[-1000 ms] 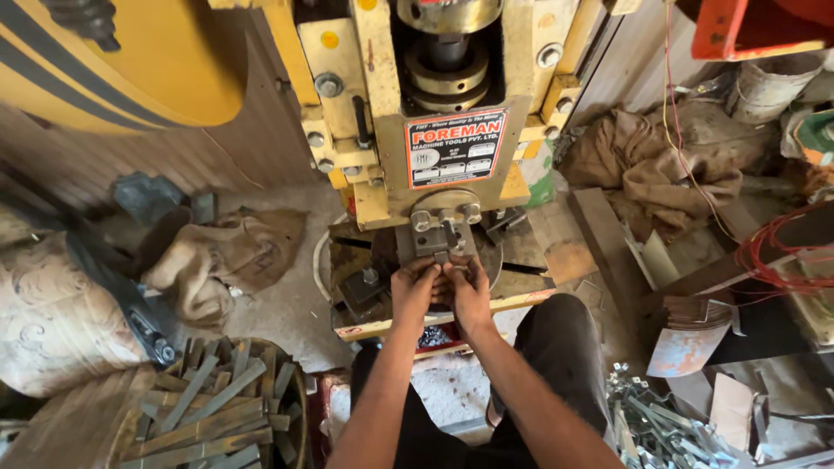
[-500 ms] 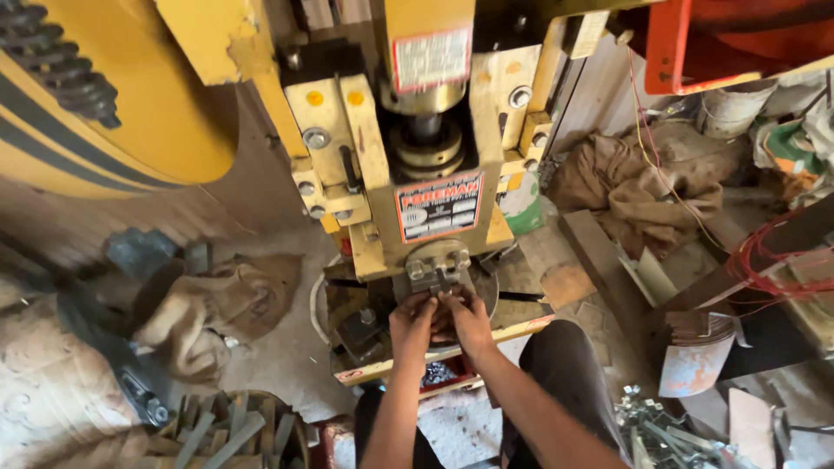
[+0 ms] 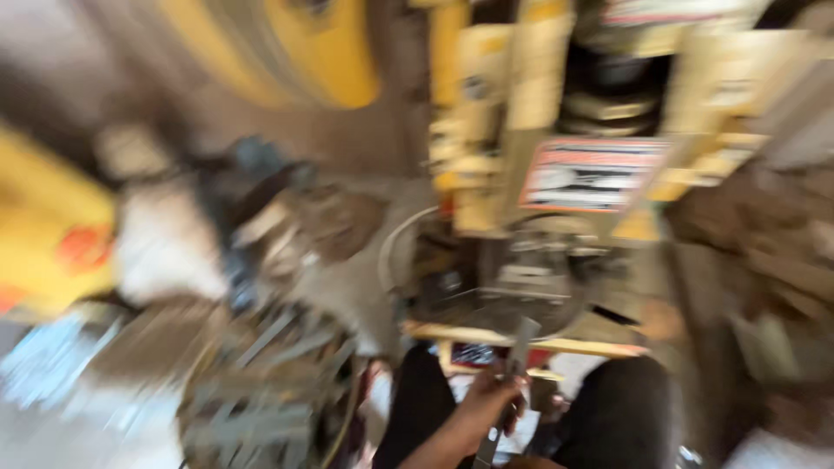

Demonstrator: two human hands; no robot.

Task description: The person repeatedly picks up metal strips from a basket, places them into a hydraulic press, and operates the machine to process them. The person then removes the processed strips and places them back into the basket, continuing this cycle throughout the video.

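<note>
Blurred view: one hand (image 3: 486, 408), which side unclear, grip closed around a flat metal strip (image 3: 511, 373), long axis near upright, top end toward the yellow press (image 3: 521, 122).

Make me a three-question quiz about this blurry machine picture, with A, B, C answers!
1. Where is the metal strip?
A. In the hand
B. On the heap of strips
C. On the big wheel
2. What colour is the press machine?
A. Blue
B. Yellow
C. Green
3. How is the hand?
A. Flat open
B. Closed on the strip
C. Out of view

Answers: 1 A, fingers wrap it. 2 B, its frame is yellow. 3 B, it grips the strip upright.
</note>
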